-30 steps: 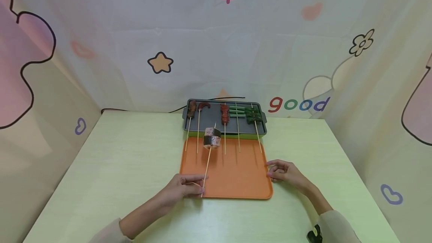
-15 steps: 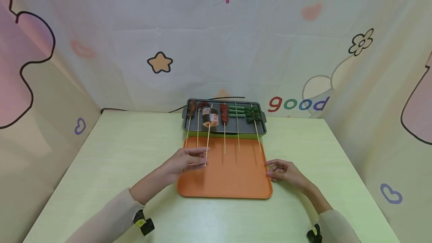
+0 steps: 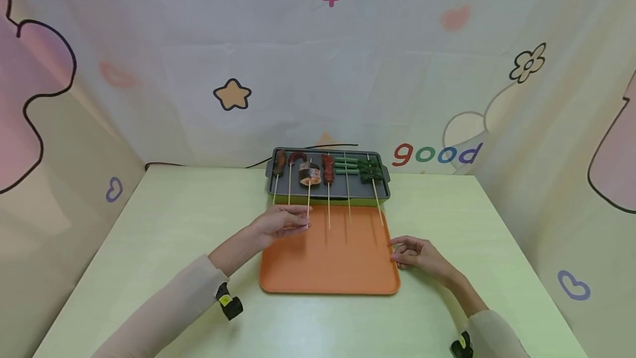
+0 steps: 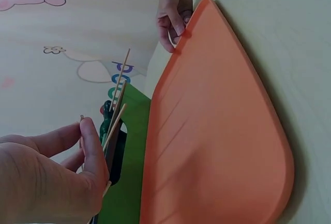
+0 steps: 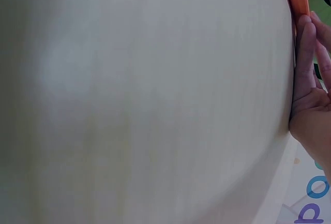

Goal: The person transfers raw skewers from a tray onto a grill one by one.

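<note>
My left hand (image 3: 280,222) pinches the stick of a fish-roll-like skewer (image 3: 310,174) with dark bands and a pinkish cut face. The skewer's food end is over the grey grill pan (image 3: 358,188), between a curled dark-red skewer (image 3: 298,156) and a red meat skewer (image 3: 328,169); whether it touches the pan I cannot tell. In the left wrist view the stick's end shows between thumb and fingertips. My right hand (image 3: 422,256) holds the right edge of the orange tray (image 3: 343,264) with thumb and index finger, seen too in the right wrist view.
A brown meat skewer (image 3: 280,163), a green-bean skewer (image 3: 346,166) and a leafy green skewer (image 3: 370,170) also lie on the pan. Their sticks overhang the tray. The pan sits on a green base (image 4: 132,131), before a printed curtain (image 3: 278,70). A black cord (image 3: 166,164) runs behind.
My left hand has carried the banded skewer from low over the tray forward and down to the grill pan, among the other skewers. The right hand stays at the tray's edge.
</note>
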A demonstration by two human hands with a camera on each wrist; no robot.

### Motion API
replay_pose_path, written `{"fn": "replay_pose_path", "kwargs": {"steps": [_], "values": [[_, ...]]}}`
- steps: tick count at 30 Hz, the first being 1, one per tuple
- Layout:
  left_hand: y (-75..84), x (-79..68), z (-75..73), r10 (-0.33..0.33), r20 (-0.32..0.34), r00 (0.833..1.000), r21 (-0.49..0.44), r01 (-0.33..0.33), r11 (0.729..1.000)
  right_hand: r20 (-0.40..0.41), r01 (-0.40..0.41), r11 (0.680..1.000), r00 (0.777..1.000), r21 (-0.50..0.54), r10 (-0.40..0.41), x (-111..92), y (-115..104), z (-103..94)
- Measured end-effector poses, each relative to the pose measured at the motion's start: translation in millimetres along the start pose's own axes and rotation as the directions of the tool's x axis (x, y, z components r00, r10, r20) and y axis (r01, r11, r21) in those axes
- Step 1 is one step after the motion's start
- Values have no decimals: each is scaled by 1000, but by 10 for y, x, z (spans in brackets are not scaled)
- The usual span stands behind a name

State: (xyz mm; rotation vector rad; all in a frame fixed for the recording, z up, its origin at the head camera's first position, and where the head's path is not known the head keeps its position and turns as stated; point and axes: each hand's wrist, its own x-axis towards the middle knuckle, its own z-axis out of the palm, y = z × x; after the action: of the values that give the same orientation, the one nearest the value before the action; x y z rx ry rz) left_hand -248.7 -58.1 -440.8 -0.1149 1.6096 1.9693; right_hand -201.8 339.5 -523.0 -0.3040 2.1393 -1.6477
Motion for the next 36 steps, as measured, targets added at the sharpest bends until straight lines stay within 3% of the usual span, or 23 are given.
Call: {"fn": "replay_pose_path", "kwargs": {"steps": [3, 7, 13, 19, 26, 36], "values": [[-19, 16, 4, 1, -17, 1000, 20, -1, 1000, -4, -7, 1000, 1000, -3, 7, -5, -3, 13], [-41, 34, 17, 62, -57, 996, 103, -56, 993, -4, -12, 1000, 1000, -5, 12, -13, -15, 15], [-57, 63, 57, 161, -117, 980, 248, -129, 960, -6, -6, 1000, 1000, -4, 6, -6, -11, 2], [-69, 68, 103, 211, -146, 966, 317, -157, 936, -5, -9, 1000, 1000, 3, 9, -9, 2, 4], [-95, 24, 129, 238, -159, 958, 354, -170, 920, 0, 2, 1000, 1000, -6, -2, -3, -11, 27], [-143, -50, 124, 243, -126, 962, 364, -183, 913, -15, 1, 1000, 1000, -25, -1, 9, -29, 16]]}}
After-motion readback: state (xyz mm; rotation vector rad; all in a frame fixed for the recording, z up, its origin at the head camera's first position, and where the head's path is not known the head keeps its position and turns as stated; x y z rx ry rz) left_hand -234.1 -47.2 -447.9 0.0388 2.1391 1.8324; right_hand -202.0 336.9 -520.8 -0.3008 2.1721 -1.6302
